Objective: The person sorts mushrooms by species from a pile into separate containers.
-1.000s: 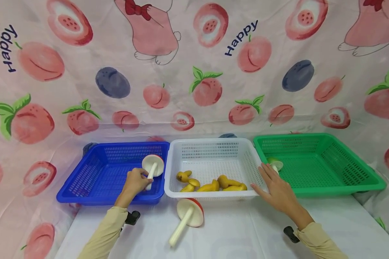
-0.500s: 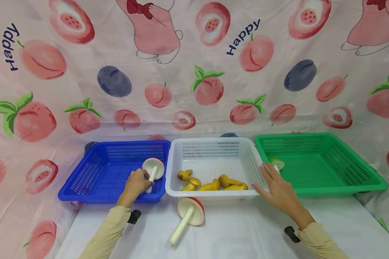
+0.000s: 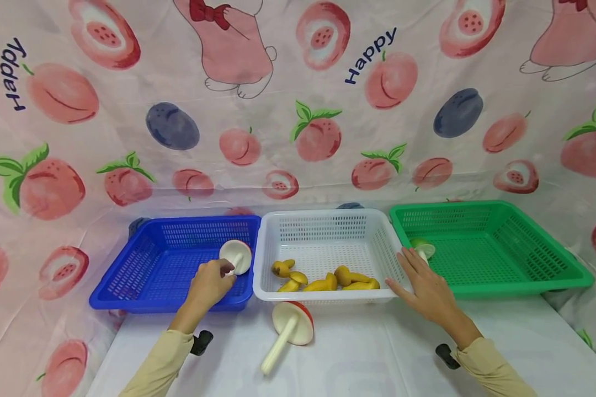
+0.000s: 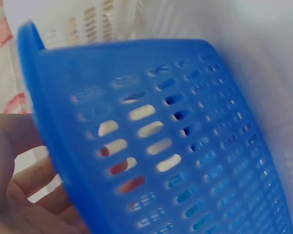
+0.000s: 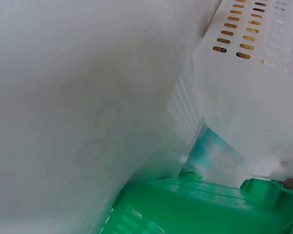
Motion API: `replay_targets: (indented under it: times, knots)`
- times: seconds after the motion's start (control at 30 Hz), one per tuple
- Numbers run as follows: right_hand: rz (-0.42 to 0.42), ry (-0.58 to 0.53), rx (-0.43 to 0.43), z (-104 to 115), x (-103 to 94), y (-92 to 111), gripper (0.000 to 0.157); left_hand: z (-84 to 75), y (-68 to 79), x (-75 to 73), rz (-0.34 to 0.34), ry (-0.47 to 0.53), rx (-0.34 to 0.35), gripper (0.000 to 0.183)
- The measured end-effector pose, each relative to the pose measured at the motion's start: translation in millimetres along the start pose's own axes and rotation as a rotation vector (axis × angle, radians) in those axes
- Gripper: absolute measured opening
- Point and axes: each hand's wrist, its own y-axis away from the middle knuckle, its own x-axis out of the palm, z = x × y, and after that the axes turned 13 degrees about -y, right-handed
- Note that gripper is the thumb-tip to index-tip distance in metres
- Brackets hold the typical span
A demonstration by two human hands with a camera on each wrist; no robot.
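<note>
In the head view, my left hand (image 3: 209,285) is inside the front right corner of the blue basket (image 3: 171,304). It pinches the white stem of a toy mushroom (image 3: 235,256) with a pale cap underside and red edge. The lower stem is hidden by the hand. In the left wrist view the fingers (image 4: 36,178) are partly behind the basket wall, and white shows through its slots. My right hand (image 3: 427,289) rests with straight fingers at the adjoining rims of the white basket (image 3: 323,296) and the green basket (image 3: 516,288), beside a small green-capped mushroom (image 3: 422,248).
Several yellow mushrooms (image 3: 323,283) lie along the front of the white basket. Another red-capped mushroom (image 3: 292,326) lies on the white tablecloth (image 3: 367,353) in front of it. A fruit-print cloth (image 3: 298,182) hangs behind the three baskets.
The mushroom in the blue basket has settled slightly lower, and its lower stem has gone out of sight behind my left hand. My right hand has stayed in place.
</note>
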Motion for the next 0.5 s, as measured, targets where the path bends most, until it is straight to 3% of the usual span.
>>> replay_targets:
  times: [0.5]
  knots:
    - [0.009,0.007,0.010,1.3,-0.9,0.6,0.074,-20.2,42.5,-10.5,-0.156,0.237,0.092,0.015]
